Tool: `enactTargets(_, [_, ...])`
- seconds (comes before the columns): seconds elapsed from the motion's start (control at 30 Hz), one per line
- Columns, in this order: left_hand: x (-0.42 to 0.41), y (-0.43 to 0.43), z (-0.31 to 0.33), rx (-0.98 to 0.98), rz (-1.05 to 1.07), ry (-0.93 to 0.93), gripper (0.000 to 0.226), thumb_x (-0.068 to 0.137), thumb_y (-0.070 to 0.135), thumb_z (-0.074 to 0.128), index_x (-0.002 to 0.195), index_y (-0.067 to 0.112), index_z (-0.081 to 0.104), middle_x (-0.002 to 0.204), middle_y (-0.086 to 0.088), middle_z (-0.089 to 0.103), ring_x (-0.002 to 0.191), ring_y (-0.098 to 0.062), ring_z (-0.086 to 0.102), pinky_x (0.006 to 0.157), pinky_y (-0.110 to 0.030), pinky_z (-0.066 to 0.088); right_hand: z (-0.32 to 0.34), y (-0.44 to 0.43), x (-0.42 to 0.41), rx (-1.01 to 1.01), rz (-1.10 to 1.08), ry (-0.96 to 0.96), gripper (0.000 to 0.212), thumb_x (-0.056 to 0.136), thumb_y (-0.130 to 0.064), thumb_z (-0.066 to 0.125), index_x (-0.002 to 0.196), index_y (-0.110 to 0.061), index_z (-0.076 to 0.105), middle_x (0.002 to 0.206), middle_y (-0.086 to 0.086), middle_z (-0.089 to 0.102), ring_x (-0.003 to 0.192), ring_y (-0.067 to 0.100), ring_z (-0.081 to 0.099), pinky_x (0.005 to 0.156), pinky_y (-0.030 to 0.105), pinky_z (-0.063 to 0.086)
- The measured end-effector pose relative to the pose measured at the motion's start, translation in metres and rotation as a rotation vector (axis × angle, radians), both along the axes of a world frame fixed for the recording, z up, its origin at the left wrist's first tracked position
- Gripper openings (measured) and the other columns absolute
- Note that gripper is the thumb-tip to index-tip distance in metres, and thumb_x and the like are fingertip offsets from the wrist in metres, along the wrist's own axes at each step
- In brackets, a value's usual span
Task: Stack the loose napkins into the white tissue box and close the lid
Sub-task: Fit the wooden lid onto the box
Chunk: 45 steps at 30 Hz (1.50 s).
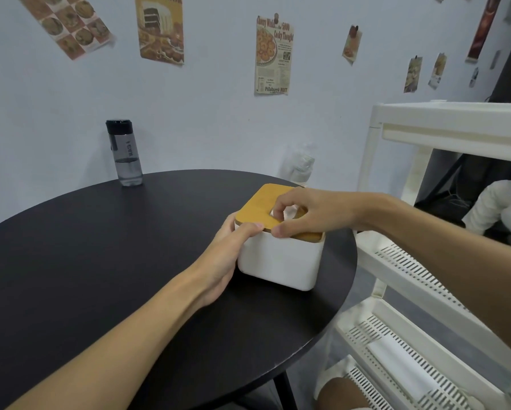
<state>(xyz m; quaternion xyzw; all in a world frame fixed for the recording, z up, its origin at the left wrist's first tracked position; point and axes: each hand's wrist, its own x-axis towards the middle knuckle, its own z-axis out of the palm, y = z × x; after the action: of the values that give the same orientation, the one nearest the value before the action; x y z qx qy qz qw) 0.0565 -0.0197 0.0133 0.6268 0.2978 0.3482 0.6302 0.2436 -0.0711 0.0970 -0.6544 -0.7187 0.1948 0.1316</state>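
Bracing the white tissue box [278, 261] with my left hand [227, 253], I have my fingers curled round its left wall and my thumb [248, 227] laid flat along the near-left edge of the wooden lid [263, 199]. The box sits near the right rim of the dark round table [100, 247], straight ahead of me, with the lid on top of it. My right hand [313, 214] comes in from the right with the wrist raised and the palm arched over the lid. Its fingers are bent down at the slot [273, 213] and its thumb [284, 231] is set against the lid's near edge, so it pinches the board between them. Both hands are on the work, but the right one sits directly over the lid and would do the seating, while the left only steadies. The lid's long side runs away from me toward the wall, and the slot lies crosswise under my fingers. At the near-right corner the box's white rim seems to stand above the wood, so I judge the lid is tipped and not quite home. That corner is what the next press depends on. White shows through the slot; it may be the napkins, but I cannot tell.
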Motion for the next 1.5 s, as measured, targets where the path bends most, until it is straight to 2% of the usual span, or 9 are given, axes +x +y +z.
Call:
enactTargets(0.2, [-0.001,0.005,0.005,0.042,-0.043,0.003,0.068,0.075,0.041,0.070,0.137,0.054,0.045,0.136,0.009,0.058,0.126,-0.010,0.056,0.115,-0.039,0.037,0.008,-0.002,0.013,0.103,-0.070,-0.061,0.057,0.065,-0.076,0.057,0.104,-0.035,0.067,0.122,-0.010,0.054,0.117,0.010,0.046,0.096,0.030,0.040])
enactTargets(0.3, [0.000,0.005,0.008,0.068,-0.006,0.030,0.061,0.073,0.041,0.067,0.131,0.054,0.050,0.131,0.006,0.058,0.123,-0.013,0.057,0.114,-0.041,0.040,0.002,0.001,0.022,0.049,-0.179,-0.021,0.091,0.063,-0.076,0.060,0.142,-0.035,0.040,0.143,-0.007,0.039,0.121,0.012,0.041,0.095,0.026,0.036])
enactTargets(0.47, [0.002,0.005,0.006,0.099,0.007,0.052,0.066,0.073,0.044,0.066,0.135,0.052,0.046,0.132,0.007,0.053,0.124,-0.014,0.053,0.112,-0.041,0.042,-0.005,0.002,0.028,0.041,-0.210,-0.022,0.111,0.062,-0.078,0.059,0.155,-0.032,0.019,0.157,-0.004,0.030,0.140,0.021,0.034,0.111,0.038,0.035])
enactTargets(0.87, [0.015,0.009,0.010,0.347,0.175,0.202,0.041,0.091,0.037,0.061,0.130,0.030,0.051,0.132,0.015,0.052,0.113,-0.004,0.053,0.090,-0.026,0.045,-0.023,-0.002,0.028,0.164,-0.284,0.011,0.104,0.056,-0.083,0.055,0.147,-0.039,0.033,0.150,-0.001,0.035,0.138,0.025,0.033,0.113,0.053,0.034])
enactTargets(1.03, [0.016,0.026,0.016,0.621,0.207,0.315,0.038,0.095,0.025,0.052,0.132,0.025,0.060,0.137,0.013,0.057,0.128,-0.005,0.051,0.101,-0.025,0.041,-0.039,0.000,0.025,0.290,-0.369,-0.138,0.062,0.087,-0.076,0.042,0.139,-0.043,0.041,0.139,0.002,0.038,0.133,0.026,0.029,0.111,0.049,0.027])
enactTargets(1.17, [0.001,0.046,0.037,0.783,0.197,0.604,0.035,0.100,0.018,0.047,0.126,0.027,0.068,0.147,0.007,0.046,0.133,-0.008,0.044,0.102,-0.021,0.031,-0.039,-0.018,0.033,0.279,-0.275,-0.069,0.068,0.082,-0.078,0.034,0.139,-0.043,0.048,0.134,0.002,0.036,0.133,0.023,0.028,0.115,0.040,0.026])
enactTargets(1.27, [-0.002,0.038,0.060,0.890,0.169,0.844,0.032,0.102,0.041,0.045,0.124,0.036,0.068,0.146,0.005,0.042,0.133,-0.017,0.043,0.107,-0.038,0.037,-0.045,-0.033,0.038,0.278,-0.155,-0.140,0.085,0.071,-0.076,0.060,0.146,-0.042,0.039,0.126,-0.004,0.027,0.124,0.015,0.035,0.110,0.029,0.033])
enactTargets(1.37, [0.007,0.006,0.064,0.924,-0.074,0.992,0.056,0.086,0.078,0.032,0.135,0.056,0.046,0.149,0.009,0.037,0.141,-0.021,0.034,0.111,-0.058,0.031,-0.052,-0.032,0.029,0.396,-0.172,-0.153,0.089,0.060,-0.067,0.081,0.139,-0.043,0.047,0.113,-0.007,0.028,0.107,0.012,0.042,0.094,0.026,0.043])
enactTargets(1.5, [-0.001,-0.001,0.054,1.088,-0.145,1.099,0.065,0.087,0.080,0.030,0.147,0.065,0.009,0.164,0.012,0.016,0.153,-0.021,0.010,0.118,-0.059,0.018,-0.056,-0.036,0.030,0.449,-0.141,-0.069,0.082,0.067,-0.056,0.083,0.141,-0.038,0.051,0.107,-0.008,0.028,0.100,0.005,0.040,0.088,0.016,0.041])
